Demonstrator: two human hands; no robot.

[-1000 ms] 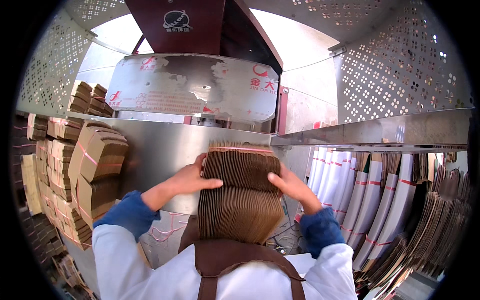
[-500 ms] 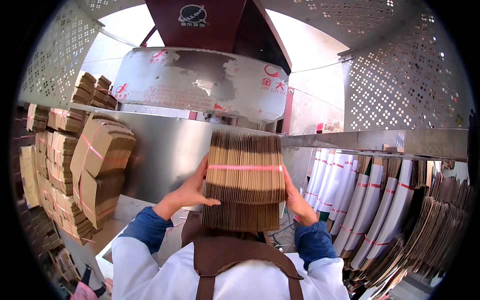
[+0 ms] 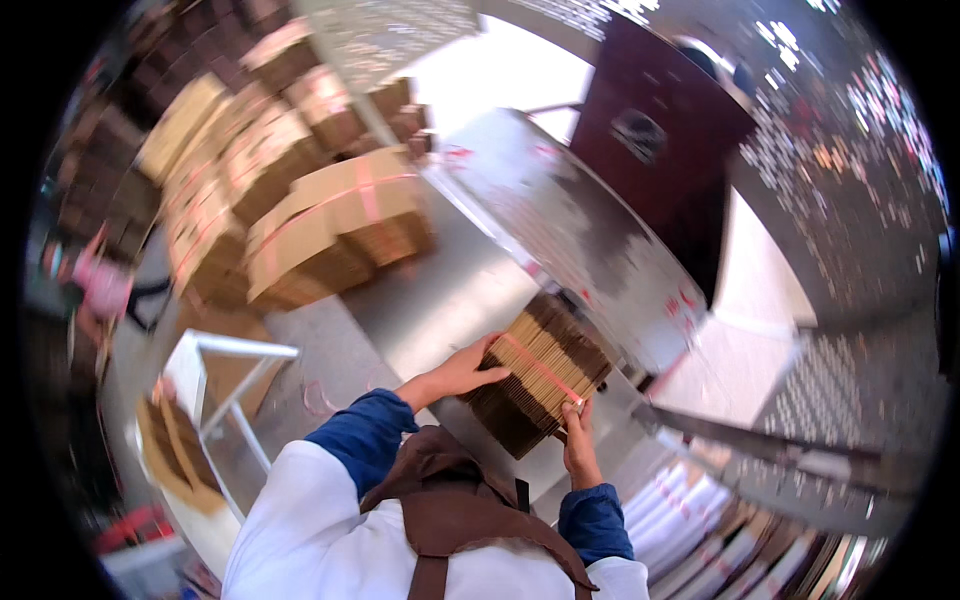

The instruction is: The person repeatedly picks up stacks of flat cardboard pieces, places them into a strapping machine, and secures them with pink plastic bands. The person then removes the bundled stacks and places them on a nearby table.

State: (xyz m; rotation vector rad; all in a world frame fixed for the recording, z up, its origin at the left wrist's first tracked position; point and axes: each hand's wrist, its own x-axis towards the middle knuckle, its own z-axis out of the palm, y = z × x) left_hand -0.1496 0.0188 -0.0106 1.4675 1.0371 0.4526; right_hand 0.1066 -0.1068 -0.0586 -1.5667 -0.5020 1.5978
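A bundle of folded cardboard sheets (image 3: 545, 392) sits just right of centre in the frame, tilted on a slant, with a pink strap (image 3: 541, 366) running across its ribbed folded edges. The left hand (image 3: 458, 374) grasps its left side, thumb laid over the near face, while the right hand (image 3: 578, 445) grips the lower right end, its fingertips beside the end of the visible strap; between them the fingers clasp the bundle from opposite sides. Whether its underside touches the steel surface (image 3: 395, 318) or hangs above it cannot be told from this angle. As a judgement, the bundle should be moderately heavy for its bulk, stiff along the folds yet a little springy, dry rather than slippery, and sturdy apart from edges that could crush or fan out; the two ends, squeezed inward with palms flat, look the best hold, better than pulling on the strap. The surface is bare, shiny metal, running diagonally through the middle of the frame below a scuffed sheet-metal cover (image 3: 585, 215) and a maroon machine housing (image 3: 655, 140). Larger strapped cardboard stacks (image 3: 340, 222) fill the upper left, a white metal frame (image 3: 247, 348) stands lower left, a person in pink (image 3: 103, 288) is at the far left, white-wrapped bundles (image 3: 672, 510) lean at lower right, and perforated panels (image 3: 840, 385), blurred, close off the right.
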